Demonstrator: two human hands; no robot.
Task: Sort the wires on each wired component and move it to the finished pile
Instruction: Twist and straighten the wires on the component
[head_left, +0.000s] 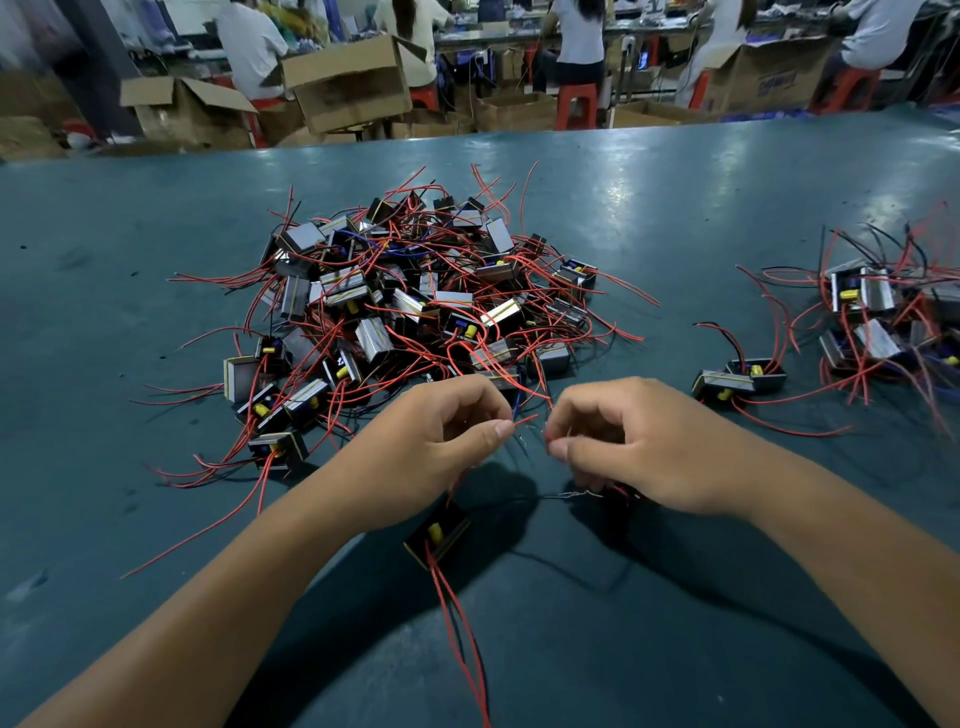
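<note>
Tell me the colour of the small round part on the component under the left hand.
Yellow, seen in the head view.

My left hand (441, 436) pinches a red wire end (524, 420); my right hand (623, 441) pinches another wire just beside it. One wired component (438, 532) hangs below my left hand, over the desk (675, 182). Large tangled pile (415, 301) ahead, smaller pile (878, 322) at right.

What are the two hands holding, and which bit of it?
Each hand pinches a thin red wire near its end: the left hand and the right hand. The wired component hangs below, not gripped itself.
</note>
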